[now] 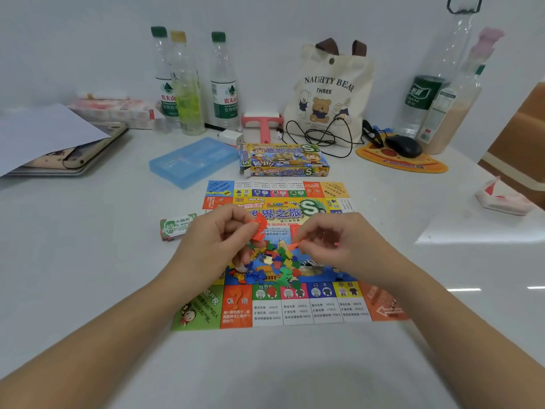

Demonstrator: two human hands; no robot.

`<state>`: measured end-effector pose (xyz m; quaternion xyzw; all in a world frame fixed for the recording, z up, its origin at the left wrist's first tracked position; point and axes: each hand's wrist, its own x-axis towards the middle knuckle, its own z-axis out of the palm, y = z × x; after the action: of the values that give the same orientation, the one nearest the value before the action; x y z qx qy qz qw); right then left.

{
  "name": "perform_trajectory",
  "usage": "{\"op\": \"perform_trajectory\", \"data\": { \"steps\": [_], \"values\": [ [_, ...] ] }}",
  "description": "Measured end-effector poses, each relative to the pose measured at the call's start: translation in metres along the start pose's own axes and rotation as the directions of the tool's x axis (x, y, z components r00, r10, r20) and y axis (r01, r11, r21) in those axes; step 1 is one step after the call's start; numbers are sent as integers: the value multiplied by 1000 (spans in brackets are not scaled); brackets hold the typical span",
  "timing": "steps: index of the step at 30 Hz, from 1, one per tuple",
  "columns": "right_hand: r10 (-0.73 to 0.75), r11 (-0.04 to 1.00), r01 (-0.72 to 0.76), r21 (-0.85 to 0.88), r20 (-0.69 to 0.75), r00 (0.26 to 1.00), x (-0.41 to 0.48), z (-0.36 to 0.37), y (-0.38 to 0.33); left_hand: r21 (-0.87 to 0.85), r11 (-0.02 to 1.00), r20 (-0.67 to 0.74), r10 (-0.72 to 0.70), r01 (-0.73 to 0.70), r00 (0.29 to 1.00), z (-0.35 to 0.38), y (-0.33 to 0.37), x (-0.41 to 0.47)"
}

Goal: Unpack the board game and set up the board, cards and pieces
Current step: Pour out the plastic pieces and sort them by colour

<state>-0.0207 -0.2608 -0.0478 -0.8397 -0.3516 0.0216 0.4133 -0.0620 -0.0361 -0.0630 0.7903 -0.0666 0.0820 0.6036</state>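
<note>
Nearest to the camera, the board lies open and flat on the white table, so this part of the task looks done.

Above its middle the two hands work close together. The left hand, at about 9 o'clock from the board's centre, has its fingers curled and pinches an orange cluster of small plastic parts between thumb and fingertips. The right hand, at about 3 o'clock, pinches one small orange piece between thumb and forefinger, and its other fingers are loosely curled. I judge that the person is separating the pieces one from another.

Just under the hands, a pile of pieces in red, green, yellow and blue lies mixed on the board's centre. They are out of the box but not yet sorted or placed.

At 9 o'clock from the board, just beside its edge, a stack of paper money lies on the table, unpacked but not dealt out. I cannot see whether other cards are there.

Farther, at 12 o'clock, the game box lies with one end flap open. At 11 o'clock there is a blue case.
</note>
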Motion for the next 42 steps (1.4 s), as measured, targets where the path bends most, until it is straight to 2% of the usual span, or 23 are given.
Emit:
{"op": "perform_trajectory", "data": {
  "steps": [4, 9, 18, 28, 42],
  "values": [
    [53, 997, -54, 53, 27, 998, -2, -18, 0, 54, 998, 39, 8, -10, 999, 6, 6, -2],
    [71, 997, -70, -25, 60, 996, -16, -36, 2, 241, 967, 56, 69, -80, 996, 26, 14, -6],
    [218, 966, -203, -162, 86, 972, -62, -65, 18, 331, 940, 238, -1, -81, 971, 87, 24, -12],
    [206, 958, -178, -224, 110, 972, -75, -73, 31, 415, 894, 243, 72, -170, 967, 124, 32, -8],
    [288, 940, -258, -222, 114, 951, -75, -72, 36, 484, 852, 262, 75, -198, 962, 131, 27, -7]
  ]
}}
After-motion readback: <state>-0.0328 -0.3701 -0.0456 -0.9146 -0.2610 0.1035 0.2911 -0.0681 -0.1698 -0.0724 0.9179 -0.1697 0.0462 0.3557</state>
